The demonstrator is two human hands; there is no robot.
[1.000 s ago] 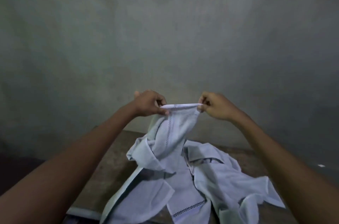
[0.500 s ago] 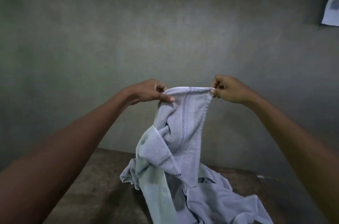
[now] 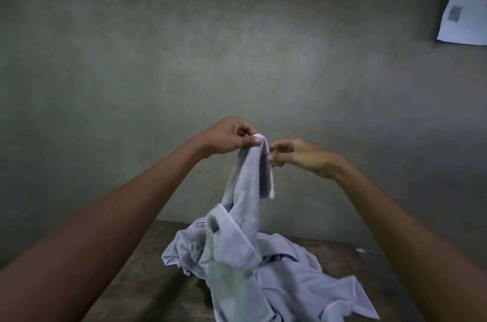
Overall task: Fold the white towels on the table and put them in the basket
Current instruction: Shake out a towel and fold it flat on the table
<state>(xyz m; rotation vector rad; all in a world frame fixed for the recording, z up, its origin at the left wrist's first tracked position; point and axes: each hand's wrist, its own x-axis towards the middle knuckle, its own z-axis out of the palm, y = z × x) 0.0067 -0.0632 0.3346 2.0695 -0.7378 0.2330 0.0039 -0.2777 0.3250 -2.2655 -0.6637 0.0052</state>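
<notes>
A white towel [image 3: 243, 190] hangs in the air in front of the wall, its lower part trailing into a heap of white towels [image 3: 303, 282] on the brown table [image 3: 158, 282]. My left hand [image 3: 229, 137] pinches the towel's top edge between thumb and fingers. Just to the right and slightly lower, my right hand [image 3: 297, 157] has its fingertips at the hem of a short flap that hangs down from the top, and seems to pinch it. No basket is in view.
A grey wall [image 3: 237, 45] stands close behind the table. A white sheet of paper [image 3: 466, 5] hangs on it at the upper right. The table's right edge shows near my right forearm.
My hands have come together from a spread hold. The towel's top edge, stretched wide before, is now bunched at my left hand, with one corner hanging down as a flap.
</notes>
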